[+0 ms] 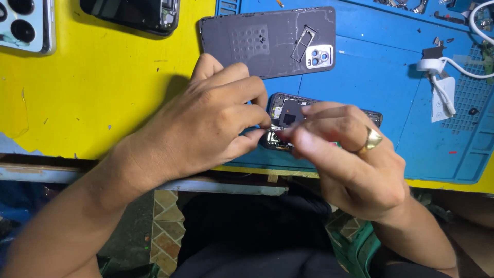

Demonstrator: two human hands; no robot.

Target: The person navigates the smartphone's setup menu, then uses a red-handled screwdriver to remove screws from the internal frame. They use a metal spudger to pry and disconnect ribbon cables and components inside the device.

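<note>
Both hands are meeting over the opened phone, which is lying on the blue mat near the bench's front edge. The left hand and right hand are pinching fingertips together at the phone's left end; whether a small part is being gripped cannot be told. The exposed board is probably light, stiff and fragile, best steadied by its frame edges. At twelve o'clock is lying the detached back cover; at two o'clock, a white cable.
</note>
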